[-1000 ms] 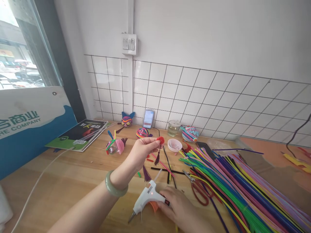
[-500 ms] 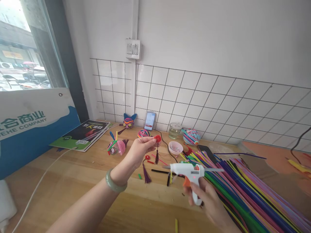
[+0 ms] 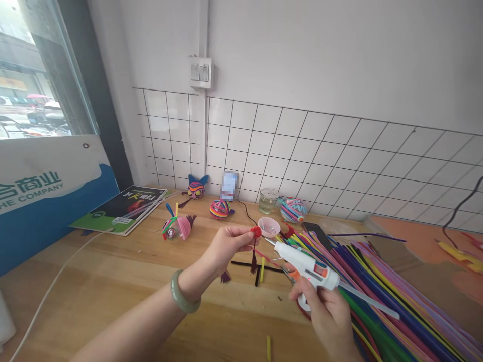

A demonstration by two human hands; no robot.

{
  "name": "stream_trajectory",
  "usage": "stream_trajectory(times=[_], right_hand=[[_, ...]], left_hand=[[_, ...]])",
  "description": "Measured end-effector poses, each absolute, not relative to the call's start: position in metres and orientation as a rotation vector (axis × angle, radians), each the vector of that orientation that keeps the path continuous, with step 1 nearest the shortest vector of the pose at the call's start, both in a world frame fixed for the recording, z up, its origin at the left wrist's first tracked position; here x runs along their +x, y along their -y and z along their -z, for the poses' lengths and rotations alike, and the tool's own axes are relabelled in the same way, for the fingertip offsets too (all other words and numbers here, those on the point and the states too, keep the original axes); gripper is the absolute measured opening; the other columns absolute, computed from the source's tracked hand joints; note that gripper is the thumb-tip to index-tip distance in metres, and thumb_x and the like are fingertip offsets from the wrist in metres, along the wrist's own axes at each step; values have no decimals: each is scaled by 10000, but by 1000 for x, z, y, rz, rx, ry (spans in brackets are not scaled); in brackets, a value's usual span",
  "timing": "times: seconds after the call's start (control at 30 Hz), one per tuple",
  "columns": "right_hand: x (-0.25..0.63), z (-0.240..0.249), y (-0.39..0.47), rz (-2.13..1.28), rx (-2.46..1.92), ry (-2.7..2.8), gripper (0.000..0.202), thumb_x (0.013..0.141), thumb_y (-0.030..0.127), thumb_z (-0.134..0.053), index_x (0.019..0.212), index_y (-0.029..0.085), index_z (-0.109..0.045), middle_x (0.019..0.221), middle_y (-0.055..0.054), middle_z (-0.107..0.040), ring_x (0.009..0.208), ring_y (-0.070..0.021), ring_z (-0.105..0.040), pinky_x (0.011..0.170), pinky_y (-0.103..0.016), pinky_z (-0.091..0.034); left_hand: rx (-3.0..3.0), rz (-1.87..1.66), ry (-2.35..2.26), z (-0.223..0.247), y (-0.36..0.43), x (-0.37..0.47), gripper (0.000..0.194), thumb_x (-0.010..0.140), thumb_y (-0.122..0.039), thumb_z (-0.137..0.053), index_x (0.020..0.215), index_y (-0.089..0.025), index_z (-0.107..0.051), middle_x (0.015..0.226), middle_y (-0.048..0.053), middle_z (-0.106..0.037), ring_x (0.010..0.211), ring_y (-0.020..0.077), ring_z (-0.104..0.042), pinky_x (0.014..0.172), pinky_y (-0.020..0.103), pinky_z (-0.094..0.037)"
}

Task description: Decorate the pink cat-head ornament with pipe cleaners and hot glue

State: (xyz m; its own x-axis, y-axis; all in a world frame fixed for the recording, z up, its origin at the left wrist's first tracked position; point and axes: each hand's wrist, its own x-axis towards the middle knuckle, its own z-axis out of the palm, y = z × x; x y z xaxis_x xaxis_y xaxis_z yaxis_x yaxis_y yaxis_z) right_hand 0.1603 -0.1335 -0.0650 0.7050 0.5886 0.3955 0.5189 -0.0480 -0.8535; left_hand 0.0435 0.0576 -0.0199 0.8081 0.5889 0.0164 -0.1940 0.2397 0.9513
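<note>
one red disc (image 3: 256, 232) sits in left hand (image 3: 228, 248), glue gun (image 3: 307, 265) in right (image 3: 327, 312).

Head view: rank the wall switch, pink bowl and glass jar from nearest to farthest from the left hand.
1. Pink bowl, just right of the left hand.
2. Glass jar, behind the bowl.
3. Wall switch, high on the wall.

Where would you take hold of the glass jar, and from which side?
I'd grip the upright jar around its rounded glass sides, coming from the front left, since the pink bowl stands in front and the striped ball crowds its right.
</note>
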Motion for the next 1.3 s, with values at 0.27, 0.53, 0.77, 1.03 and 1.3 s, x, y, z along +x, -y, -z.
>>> stream_trajectory(times=[0.27,0.53,0.77,1.03,1.3], right_hand=[[157,66,134,127,-1625,1146,382,911,479,-491,654,211,-584,562,-46,-630,482,-158,-568,499,-258,-495],[157,71,136,289,-1641,1259,314,946,398,-473,899,157,-669,579,-18,-619,507,-145,-605,499,-214,-513],[156,68,136,349,-1649,1274,325,955,387,-456,800,170,-641,579,-27,-632,497,-142,-625,495,-197,-532],[157,67,135,421,-1636,1330,303,959,383,-454,874,162,-644,584,-34,-655,501,-153,-655,511,-194,-551],[155,66,135,443,-1658,1321,356,959,411,-448,855,148,-664,600,-43,-659,491,-141,-651,516,-187,-548]], left_hand=[[1207,-482,-416,25,-51,47,355,631,-421,-809,823,-124,-774,832,99,-753,788,179,-675,754,268,-505],[1159,-465,-394,25,-50,49,381,597,-423,-831,822,-121,-766,775,72,-749,722,140,-672,706,231,-519],[1135,-468,-398,26,-48,50,387,579,-396,-841,822,-109,-749,738,65,-740,715,137,-680,683,214,-525],[1140,-540,-435,24,-47,52,296,632,-288,-805,811,-117,-642,735,68,-742,682,136,-688,665,228,-540],[1186,-563,-439,27,-44,53,197,651,-177,-768,738,-123,-600,675,44,-724,564,100,-644,603,213,-521]])
